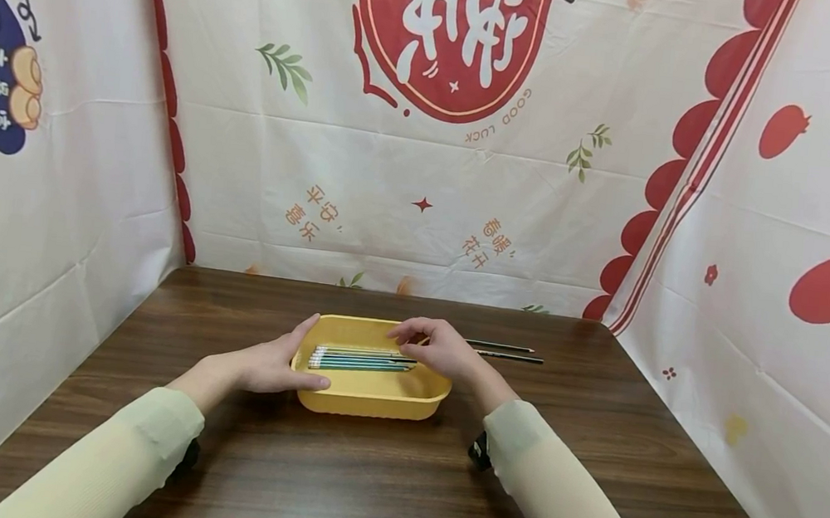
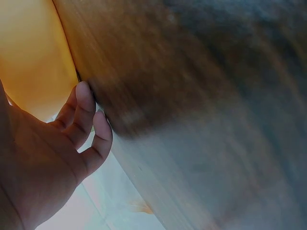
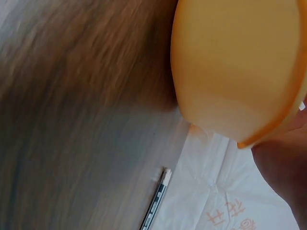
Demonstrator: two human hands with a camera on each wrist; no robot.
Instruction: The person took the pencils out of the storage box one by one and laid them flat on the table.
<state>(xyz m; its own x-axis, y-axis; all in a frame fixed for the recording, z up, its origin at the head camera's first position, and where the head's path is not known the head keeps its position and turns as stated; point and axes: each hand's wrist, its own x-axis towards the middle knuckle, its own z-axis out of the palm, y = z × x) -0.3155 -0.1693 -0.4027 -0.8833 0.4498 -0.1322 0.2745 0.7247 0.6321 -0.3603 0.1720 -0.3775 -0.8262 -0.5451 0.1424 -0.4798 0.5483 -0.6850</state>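
A yellow plastic basket (image 1: 371,406) stands on the table, with several dark green pencils (image 1: 360,362) lying side by side inside it, their white-tipped ends to the left. My left hand (image 1: 265,365) holds the basket's left end, thumb over the near rim and fingers along the outer wall. In the left wrist view, bent fingers (image 2: 86,108) lie right at the yellow wall. Above the right end of the basket, my right hand (image 1: 444,349) reaches over the rim, its loosely bent fingers above the pencils' right ends. Most of that hand is out of the right wrist view.
Behind the right hand, two dark pencils (image 1: 503,356) lie on the brown wooden table (image 1: 364,479), to the right of the basket. One pencil (image 3: 156,199) shows near the table edge in the right wrist view. Patterned white cloth (image 1: 390,207) hangs behind and on both sides.
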